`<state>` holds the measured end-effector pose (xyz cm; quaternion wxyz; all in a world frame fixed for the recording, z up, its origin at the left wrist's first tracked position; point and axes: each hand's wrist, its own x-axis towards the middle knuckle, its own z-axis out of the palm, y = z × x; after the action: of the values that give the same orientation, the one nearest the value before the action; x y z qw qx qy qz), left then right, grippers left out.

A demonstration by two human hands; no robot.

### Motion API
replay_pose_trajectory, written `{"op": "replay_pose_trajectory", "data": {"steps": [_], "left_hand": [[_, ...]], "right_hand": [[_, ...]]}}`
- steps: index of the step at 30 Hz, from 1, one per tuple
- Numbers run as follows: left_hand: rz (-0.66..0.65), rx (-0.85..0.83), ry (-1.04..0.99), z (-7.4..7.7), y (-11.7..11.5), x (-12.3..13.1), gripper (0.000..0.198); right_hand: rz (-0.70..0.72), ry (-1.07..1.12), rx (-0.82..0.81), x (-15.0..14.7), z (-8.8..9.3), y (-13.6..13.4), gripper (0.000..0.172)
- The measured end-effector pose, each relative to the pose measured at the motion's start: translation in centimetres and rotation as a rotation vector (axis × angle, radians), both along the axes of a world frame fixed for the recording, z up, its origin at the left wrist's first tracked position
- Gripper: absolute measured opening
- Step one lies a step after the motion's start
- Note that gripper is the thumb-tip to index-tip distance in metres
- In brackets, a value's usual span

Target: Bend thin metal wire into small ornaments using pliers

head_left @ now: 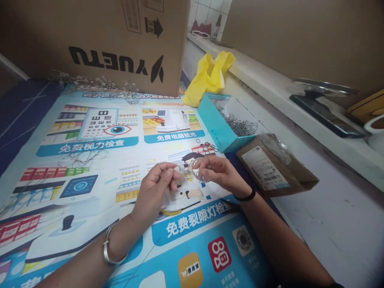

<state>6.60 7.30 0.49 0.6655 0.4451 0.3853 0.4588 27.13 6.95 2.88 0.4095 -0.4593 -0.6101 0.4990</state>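
Right hand (214, 172), grip pinching one thin loop (193, 167); left hand (162, 178), grip pressed together, contents unclear; slack pinch could lose the loop among dark rings (206, 148) at one o'clock.

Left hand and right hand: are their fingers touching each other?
Apart. The head view shows a gap between the fingertips of the left hand and right hand, with the printed sheet visible between them.

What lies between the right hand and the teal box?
In the head view, a loose cluster of small dark rings lies on the printed sheet between the right hand and the teal box.
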Motion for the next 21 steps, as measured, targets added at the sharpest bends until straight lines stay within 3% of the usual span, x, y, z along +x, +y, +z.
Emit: {"op": "replay_pose_trajectory", "data": {"steps": [6,10,14,21], "left_hand": [[0.010,-0.026,-0.077,0.0,0.4,0.0,0.024],[-0.097,-0.043,0.012,0.1,0.1,0.1,0.028],[-0.230,-0.028,0.057,0.0,-0.3,0.4,0.023],[-0.312,0.059,0.254,0.2,-0.2,0.1,0.028]], "right_hand": [[-0.104,0.152,0.025,-1.0,0.1,-0.3,0.008],[-0.139,0.282,0.005,-2.0,0.4,-0.7,0.010],[-0.088,0.374,-0.065,-3.5,0.4,-1.6,0.008],[-0.079,0.474,-0.129,-4.6,-0.1,-2.6,0.007]]}}
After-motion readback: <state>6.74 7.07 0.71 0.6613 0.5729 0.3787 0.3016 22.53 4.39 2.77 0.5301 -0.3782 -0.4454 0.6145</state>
